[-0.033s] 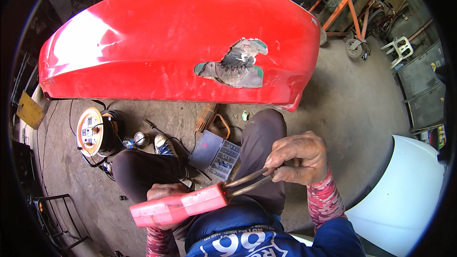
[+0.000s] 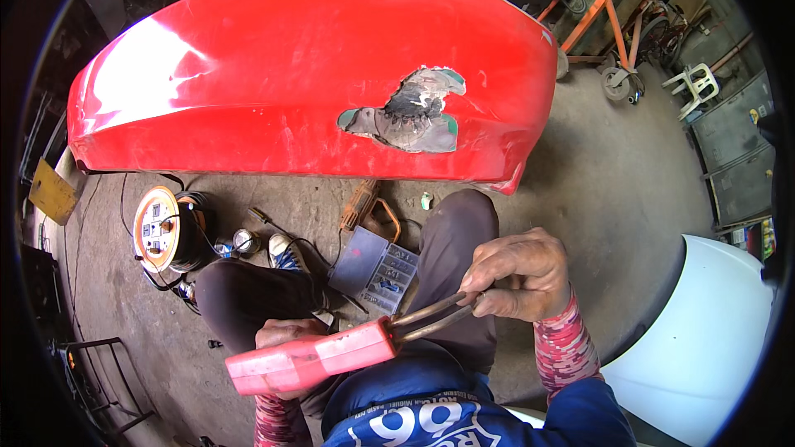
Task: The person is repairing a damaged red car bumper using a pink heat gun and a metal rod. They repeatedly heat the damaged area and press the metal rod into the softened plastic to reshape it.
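My left hand (image 2: 290,331) is wrapped round the red plastic body of a hot stapler (image 2: 315,362) held across my lap. Two metal prongs (image 2: 435,314) stick out of its right end. At their tips my right hand (image 2: 526,275) pinches with thumb and fingers; whether a small staple sits there is hidden. Beyond my knees lies a red car bumper (image 2: 273,74). Toward its right side is a torn, bare grey patch (image 2: 406,126) with a row of dark staple marks. Between my legs a compartment box (image 2: 389,281) stands with its lid up, holding small metal pieces.
An orange and black heat gun (image 2: 358,205) lies below the bumper. To the left are a cable reel (image 2: 157,228) with cords and a can (image 2: 245,240). A white car panel (image 2: 696,339) is at the right; an orange trolley frame (image 2: 613,25) stands behind.
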Tool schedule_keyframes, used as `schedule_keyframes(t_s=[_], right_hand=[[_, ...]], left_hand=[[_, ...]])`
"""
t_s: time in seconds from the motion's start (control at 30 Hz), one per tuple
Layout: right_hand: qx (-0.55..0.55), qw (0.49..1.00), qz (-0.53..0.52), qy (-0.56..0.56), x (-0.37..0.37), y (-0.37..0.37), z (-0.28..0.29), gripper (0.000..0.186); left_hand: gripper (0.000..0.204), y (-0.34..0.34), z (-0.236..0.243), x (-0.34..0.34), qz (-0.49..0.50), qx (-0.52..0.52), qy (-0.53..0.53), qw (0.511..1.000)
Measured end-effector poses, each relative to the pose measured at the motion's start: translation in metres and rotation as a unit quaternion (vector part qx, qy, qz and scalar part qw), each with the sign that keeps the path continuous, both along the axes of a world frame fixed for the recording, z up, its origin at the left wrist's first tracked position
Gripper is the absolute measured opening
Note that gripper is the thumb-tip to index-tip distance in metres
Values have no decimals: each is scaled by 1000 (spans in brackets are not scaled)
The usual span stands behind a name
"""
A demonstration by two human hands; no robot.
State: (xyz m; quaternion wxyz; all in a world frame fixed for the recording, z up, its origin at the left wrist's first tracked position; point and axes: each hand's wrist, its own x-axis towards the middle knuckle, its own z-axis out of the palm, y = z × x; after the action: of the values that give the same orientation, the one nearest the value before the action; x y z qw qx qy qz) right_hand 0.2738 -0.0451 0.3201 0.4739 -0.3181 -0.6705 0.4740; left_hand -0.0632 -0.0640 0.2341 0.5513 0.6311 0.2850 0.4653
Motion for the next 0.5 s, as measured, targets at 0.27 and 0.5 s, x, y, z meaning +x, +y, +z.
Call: schedule_keyframes(t_s=[0.27, 0.5], right_hand=[[-1, 1000, -18, 6, 0, 1, -12, 18], [-159, 969, -25, 189, -10, -7, -29, 18]], left_hand=[[46, 6, -8, -5, -5, 34, 14, 999], [40, -7, -18, -12, -14, -99, 52, 994]])
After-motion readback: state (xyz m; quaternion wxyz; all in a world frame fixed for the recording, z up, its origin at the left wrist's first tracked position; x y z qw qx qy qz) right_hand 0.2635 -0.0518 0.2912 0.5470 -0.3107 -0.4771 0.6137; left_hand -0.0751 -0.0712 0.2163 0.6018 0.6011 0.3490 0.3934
